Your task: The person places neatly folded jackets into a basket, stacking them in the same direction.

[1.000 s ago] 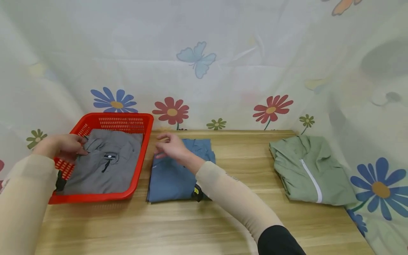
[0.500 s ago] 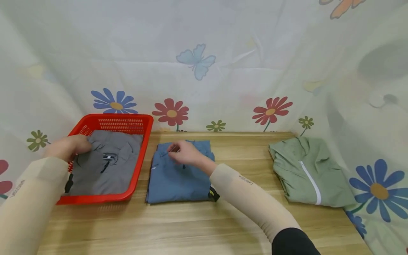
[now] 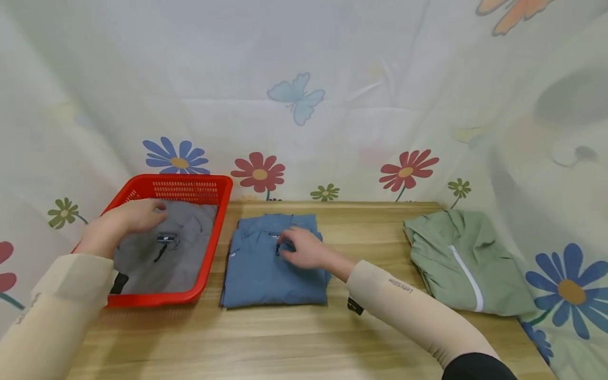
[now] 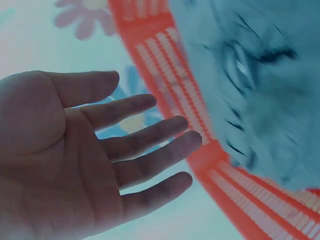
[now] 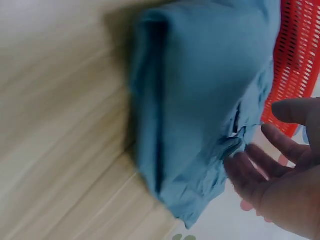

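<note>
Blue garment (image 3: 261, 272) — collar (image 3: 256, 226) toward backdrop (image 3: 351, 142)

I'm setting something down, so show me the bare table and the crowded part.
Bare table lies between the blue garment and the green garment, beyond the right sleeve, and in front of the red basket and blue garment. The left side is crowded: basket and blue garment sit close together, the left hand over one, the right hand over the other.

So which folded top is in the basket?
The gray top, the only one inside the red plastic basket; the blue top and green top lie on the wooden table.
</note>
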The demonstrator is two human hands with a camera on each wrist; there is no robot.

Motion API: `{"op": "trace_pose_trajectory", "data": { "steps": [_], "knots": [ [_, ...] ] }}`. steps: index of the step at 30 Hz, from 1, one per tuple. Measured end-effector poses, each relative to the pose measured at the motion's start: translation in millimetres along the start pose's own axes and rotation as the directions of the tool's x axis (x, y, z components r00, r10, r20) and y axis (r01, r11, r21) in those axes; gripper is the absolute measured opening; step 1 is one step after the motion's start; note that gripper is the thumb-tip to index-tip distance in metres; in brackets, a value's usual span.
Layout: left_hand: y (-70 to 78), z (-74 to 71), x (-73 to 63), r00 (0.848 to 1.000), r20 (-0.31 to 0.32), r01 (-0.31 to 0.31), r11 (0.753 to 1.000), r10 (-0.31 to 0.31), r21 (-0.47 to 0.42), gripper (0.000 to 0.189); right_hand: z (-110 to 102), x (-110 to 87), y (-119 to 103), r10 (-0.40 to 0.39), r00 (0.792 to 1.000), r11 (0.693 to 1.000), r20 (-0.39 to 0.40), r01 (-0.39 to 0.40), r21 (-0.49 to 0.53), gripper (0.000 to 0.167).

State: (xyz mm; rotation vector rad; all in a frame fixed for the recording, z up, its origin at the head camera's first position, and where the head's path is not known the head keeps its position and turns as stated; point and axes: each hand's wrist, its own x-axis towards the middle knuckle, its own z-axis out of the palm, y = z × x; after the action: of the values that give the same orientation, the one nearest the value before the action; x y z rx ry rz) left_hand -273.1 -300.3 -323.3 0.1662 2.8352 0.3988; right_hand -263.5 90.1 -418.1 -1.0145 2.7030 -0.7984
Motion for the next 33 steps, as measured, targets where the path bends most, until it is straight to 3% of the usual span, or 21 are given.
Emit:
{"op": "trace_pose_trajectory", "data": {
  "steps": [4, 7, 10, 14, 18, 24, 33],
  "knots": [
    [23.4, 3.9, -7.7, 0.996, -0.026, -0.089, 0.996, 0.089, 0.013, 0.054, 1, -11.5, 4, -0.046, 0.998, 0.994, -0.035, 0.042, -0.097, 0.033],
    [44.1, 7.4, -12.9, 0.991, -0.042, -0.129, 0.991, 0.131, 0.038, 0.054, -2, -17.6, 6, -0.038, 0.999, 0.993, -0.015, 0.036, -0.115, 0.044],
    [62.8, 12.9, -18.3, 0.985, -0.066, -0.156, 0.985, 0.162, 0.079, 0.052, -3, -21.2, 9, 0.030, 0.998, 0.991, 0.059, -0.023, -0.129, 0.055],
    [82.8, 21.9, -25.8, 0.981, -0.075, -0.168, 0.979, 0.177, 0.118, 0.053, -1, -23.9, 16, 0.139, 0.974, 0.982, 0.180, -0.112, -0.152, 0.066],
    [97.9, 30.5, -29.9, 0.982, -0.081, -0.156, 0.979, 0.168, 0.135, 0.055, 1, -25.7, 24, 0.176, 0.957, 0.978, 0.230, -0.143, -0.155, 0.067],
    [116.3, 44.5, -35.4, 0.978, -0.127, -0.142, 0.974, 0.166, 0.177, 0.053, 1, -27.1, 27, 0.182, 0.951, 0.973, 0.249, -0.137, -0.185, 0.066],
    [142.1, 59.7, -51.5, 0.955, -0.136, -0.229, 0.949, 0.262, 0.218, 0.055, -1, -30.9, 26, 0.192, 0.953, 0.967, 0.235, -0.143, -0.209, 0.067]
  ]
}}
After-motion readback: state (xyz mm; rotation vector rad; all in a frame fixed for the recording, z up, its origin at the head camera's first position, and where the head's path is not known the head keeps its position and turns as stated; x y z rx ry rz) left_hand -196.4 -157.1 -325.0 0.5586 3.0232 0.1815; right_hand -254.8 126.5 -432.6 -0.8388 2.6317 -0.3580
